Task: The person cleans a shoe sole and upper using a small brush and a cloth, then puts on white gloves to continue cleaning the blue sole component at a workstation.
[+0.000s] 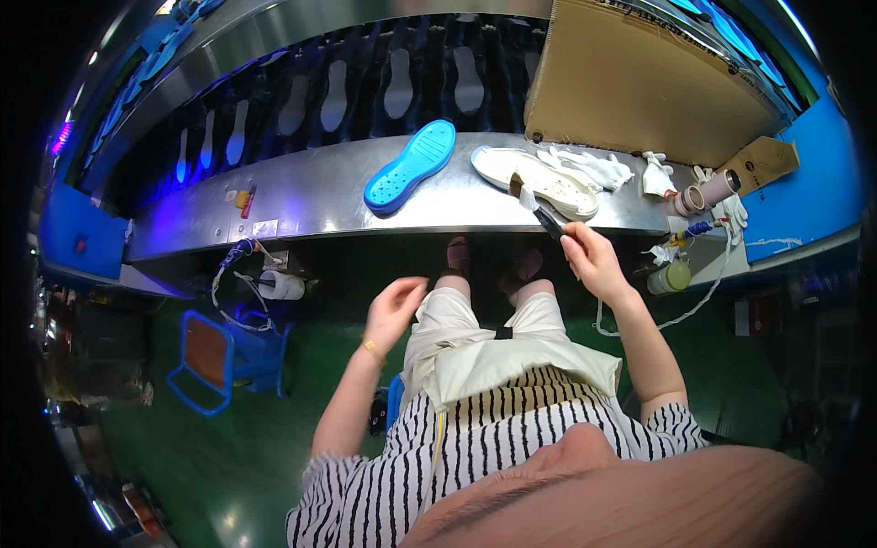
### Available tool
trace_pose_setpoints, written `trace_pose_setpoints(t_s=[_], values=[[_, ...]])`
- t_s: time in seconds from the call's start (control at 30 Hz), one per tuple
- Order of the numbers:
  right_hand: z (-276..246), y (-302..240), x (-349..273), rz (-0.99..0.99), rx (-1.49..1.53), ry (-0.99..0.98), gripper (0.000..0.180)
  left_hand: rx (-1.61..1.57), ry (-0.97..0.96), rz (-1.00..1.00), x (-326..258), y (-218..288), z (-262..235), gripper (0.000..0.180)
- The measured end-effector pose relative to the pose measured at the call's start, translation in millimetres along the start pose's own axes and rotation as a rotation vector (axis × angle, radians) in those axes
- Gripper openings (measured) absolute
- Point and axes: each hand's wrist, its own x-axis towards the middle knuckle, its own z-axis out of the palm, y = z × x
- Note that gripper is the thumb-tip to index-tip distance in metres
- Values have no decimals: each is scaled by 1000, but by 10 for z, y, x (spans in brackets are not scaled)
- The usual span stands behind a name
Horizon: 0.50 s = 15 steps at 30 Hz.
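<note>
My right hand (594,263) grips a brush (549,222) by its dark handle. The brush's brown bristles reach over a white shoe sole (498,166) lying on the metal ledge. My left hand (396,309) is held above my lap, its fingers drawn together, and I see nothing in them. A blue shoe sole (411,169) with small dots at its near end rests on the ledge, left of the white one and apart from both hands. White gloves (598,169) lie crumpled against the far right part of the white sole.
Behind the metal ledge (311,187), a dark belt (365,46) carries several grey insoles. A large cardboard sheet (649,82) stands behind the gloves. A cup (720,187), tape rolls and a cord sit at the right. A blue stool (206,361) is at the lower left.
</note>
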Motion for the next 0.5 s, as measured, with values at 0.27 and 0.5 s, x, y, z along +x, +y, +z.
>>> trace_pose_setpoints(t_s=[0.27, 0.5], values=[[214, -173, -155, 2, 22, 45, 13, -257, -375, -87, 519, 810, 1306, 37], [333, -25, -190, 138, 260, 49, 15, -247, -307, -97, 570, 702, 1469, 30]])
